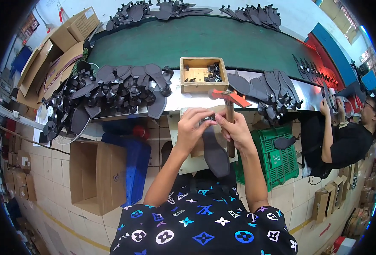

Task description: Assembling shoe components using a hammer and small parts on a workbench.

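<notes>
A dark grey shoe sole [215,154] points toward me, its wide end near my lap and its narrow end up at my fingers. My left hand [193,129] is closed, thumb and fingertips pinching a small black piece [211,117] at that narrow end; its exact shape is mostly hidden. My right hand [238,131] meets it there, thumb and forefinger at the same spot. The wooden handle of a hammer [230,146] passes through my right hand, with its orange-and-metal head standing above the fingers. Behind the sole is a pale work stand [174,127].
A wooden box [203,87] of small black parts stands on the metal ledge ahead. Heeled soles pile up left [111,87] and right [266,89], beside a green conveyor belt [188,40]. A green crate [277,157], a cardboard box [96,178] and a co-worker [345,136] flank me.
</notes>
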A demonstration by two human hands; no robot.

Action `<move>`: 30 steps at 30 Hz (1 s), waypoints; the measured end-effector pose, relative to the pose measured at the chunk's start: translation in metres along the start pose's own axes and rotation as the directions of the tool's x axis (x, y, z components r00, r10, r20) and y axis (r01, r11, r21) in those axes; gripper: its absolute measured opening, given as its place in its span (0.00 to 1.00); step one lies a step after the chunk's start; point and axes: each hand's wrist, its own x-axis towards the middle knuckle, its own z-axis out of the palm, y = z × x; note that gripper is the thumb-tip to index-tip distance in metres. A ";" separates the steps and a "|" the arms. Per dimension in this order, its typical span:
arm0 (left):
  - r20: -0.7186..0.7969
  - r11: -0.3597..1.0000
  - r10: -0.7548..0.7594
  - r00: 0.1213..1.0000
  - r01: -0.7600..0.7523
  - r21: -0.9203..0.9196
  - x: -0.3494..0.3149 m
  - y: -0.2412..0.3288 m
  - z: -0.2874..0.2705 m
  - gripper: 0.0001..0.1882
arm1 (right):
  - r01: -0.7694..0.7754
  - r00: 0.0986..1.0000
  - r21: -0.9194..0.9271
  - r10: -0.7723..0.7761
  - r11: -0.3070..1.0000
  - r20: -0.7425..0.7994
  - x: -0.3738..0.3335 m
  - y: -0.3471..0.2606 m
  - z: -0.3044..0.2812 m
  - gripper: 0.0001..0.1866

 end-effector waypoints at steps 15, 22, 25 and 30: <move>0.074 0.989 -0.136 0.988 0.130 0.076 -0.004 -0.025 -0.001 0.17 | 0.123 0.992 -0.207 -0.121 0.971 0.019 0.024 0.005 -0.007 0.12; 0.067 0.995 -0.085 0.994 0.082 0.050 -0.003 -0.027 0.000 0.14 | 0.334 0.940 -0.494 -0.325 0.803 0.108 0.033 0.020 -0.013 0.13; 0.068 0.996 -0.070 0.995 0.066 0.054 -0.003 -0.030 -0.001 0.14 | 0.494 0.857 -0.589 -0.472 0.639 0.208 0.024 0.008 -0.008 0.13; 0.100 0.998 -0.053 0.994 0.050 0.028 0.000 -0.034 0.000 0.14 | 0.536 0.822 -0.638 -0.514 0.553 0.245 0.022 0.005 -0.004 0.13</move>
